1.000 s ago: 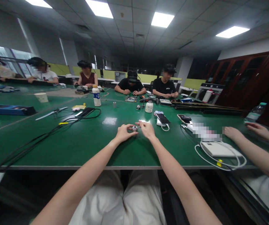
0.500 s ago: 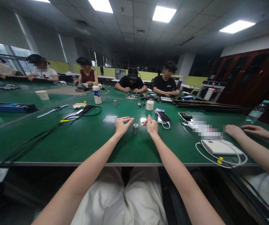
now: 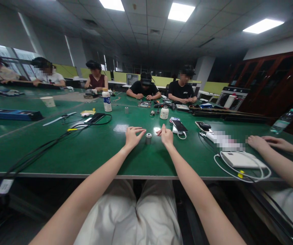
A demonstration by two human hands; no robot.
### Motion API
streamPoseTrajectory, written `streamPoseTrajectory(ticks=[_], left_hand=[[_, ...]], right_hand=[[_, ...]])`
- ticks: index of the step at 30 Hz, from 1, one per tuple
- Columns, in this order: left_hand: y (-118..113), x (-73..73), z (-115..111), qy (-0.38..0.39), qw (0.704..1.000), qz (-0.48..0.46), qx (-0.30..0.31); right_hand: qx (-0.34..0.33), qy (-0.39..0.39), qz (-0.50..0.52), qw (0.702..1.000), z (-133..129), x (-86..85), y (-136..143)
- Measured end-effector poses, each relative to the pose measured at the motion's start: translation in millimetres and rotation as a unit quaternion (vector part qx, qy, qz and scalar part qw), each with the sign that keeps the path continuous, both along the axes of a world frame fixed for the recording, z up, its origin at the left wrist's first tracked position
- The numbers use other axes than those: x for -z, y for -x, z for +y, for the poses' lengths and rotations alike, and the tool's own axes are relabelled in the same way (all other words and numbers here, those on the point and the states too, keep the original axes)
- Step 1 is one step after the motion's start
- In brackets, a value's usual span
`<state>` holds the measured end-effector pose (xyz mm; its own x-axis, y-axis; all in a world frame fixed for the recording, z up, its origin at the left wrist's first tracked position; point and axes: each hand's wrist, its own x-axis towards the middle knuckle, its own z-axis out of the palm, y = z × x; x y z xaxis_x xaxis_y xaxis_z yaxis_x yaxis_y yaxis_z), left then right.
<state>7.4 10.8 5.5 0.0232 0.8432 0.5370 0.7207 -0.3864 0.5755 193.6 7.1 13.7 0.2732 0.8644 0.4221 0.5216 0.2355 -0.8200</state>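
Note:
A small silver metal cylinder with a dark centre on its top stands upright on the green table. Just left of it is my left hand, thumb and fingers stretched out and apart, holding nothing. On the cylinder's other side is my right hand, thumb raised and fingers partly curled inward, with a gap between them and nothing seen in them. Neither hand appears to touch the cylinder. Another small grey cylinder stands farther back.
Beyond my hands are a white jar, metal parts and a bottle. A phone lies to the right, near a white power bank with cables. Black cables cross the left side. Another person's hands rest at right.
The view has shifted slightly, moving everything a little in the picture. Both hands keep nearly the same pose beside the cylinder, which still stands in place.

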Motion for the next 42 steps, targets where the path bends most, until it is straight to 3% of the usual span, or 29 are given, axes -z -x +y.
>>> streamPoseTrajectory(ticks=[5, 27, 42], left_hand=[[-11.7, -3.4, -6.8, -0.026, 0.998, -0.008, 0.061], [-9.7, 2.0, -0.9, -0.024, 0.993, -0.022, 0.115], [-7.1, 15.9, 2.6, 0.051, 0.985, 0.031, 0.161]], right_hand=[[-0.003, 0.004, -0.007, 1.000, 1.1, 1.2, -0.5], [-0.035, 0.006, -0.062, 0.997, -0.8, 1.6, 1.6], [-0.149, -0.041, -0.149, 0.977, -0.1, 5.8, 7.3]])
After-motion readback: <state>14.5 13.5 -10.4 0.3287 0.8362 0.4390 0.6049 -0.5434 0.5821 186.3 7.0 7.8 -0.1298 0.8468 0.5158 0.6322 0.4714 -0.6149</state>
